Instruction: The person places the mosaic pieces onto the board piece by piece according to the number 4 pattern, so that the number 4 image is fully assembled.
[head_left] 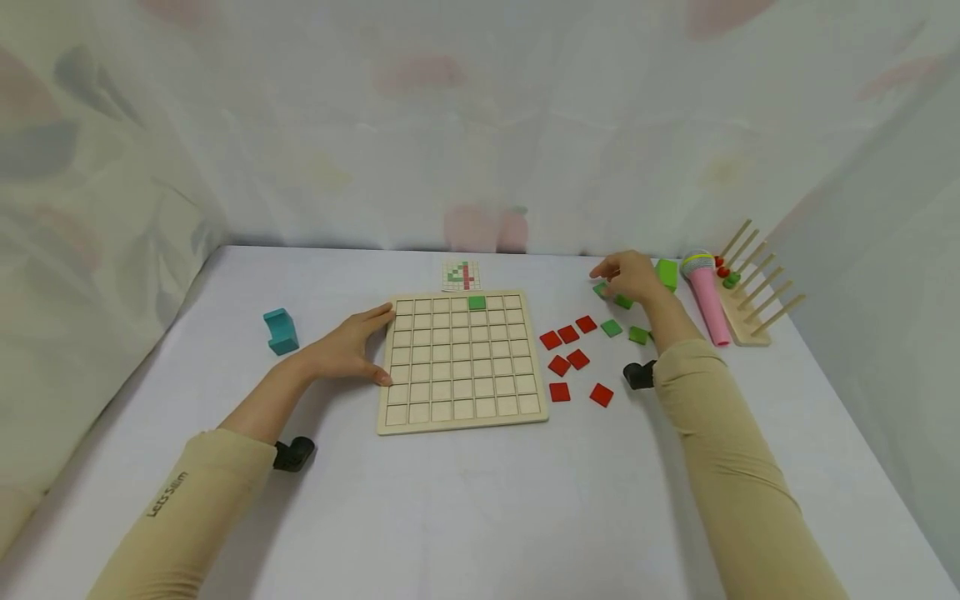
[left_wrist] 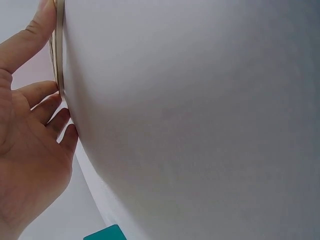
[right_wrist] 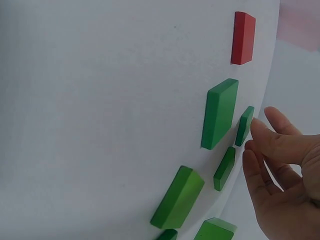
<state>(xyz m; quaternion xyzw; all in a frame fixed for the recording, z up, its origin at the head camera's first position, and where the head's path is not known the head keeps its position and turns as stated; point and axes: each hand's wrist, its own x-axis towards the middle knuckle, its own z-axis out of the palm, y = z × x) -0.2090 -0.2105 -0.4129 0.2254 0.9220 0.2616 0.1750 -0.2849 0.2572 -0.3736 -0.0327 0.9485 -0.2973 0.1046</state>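
With the wooden board (head_left: 441, 367) as the middle of our clock and twelve at the far side of the table (head_left: 465, 517), we see the left hand (head_left: 341, 346) at nine o'clock. Its thumb and fingers are spread well apart and touch the board's edge. The right hand (head_left: 633, 277) is at two o'clock, thumb and fingers parted and loosely bent, just beside the nearest green tile (right_wrist: 245, 126); we cannot tell whether a fingertip touches it.

One green tile (head_left: 477, 302) sits in the board's far row, just past twelve. The loose green tiles (head_left: 611, 328) lie between two and three, and the red tiles (head_left: 577, 359) lie around three. A small card (head_left: 452, 279) with a printed grid is at twelve, and a teal block (head_left: 283, 333) is at nine, beyond the left hand.

Farther out between two and three, we find a green block (head_left: 667, 275), a pink microphone (head_left: 708, 304) and a peg stand (head_left: 750, 329). The microphone hides part of the stand, and the right forearm covers most of one green tile. In the left wrist view, the board shows only edge-on and runs out at the top, while the teal block is cut off at the bottom. In the right wrist view, the lowest green pieces are cut off too.
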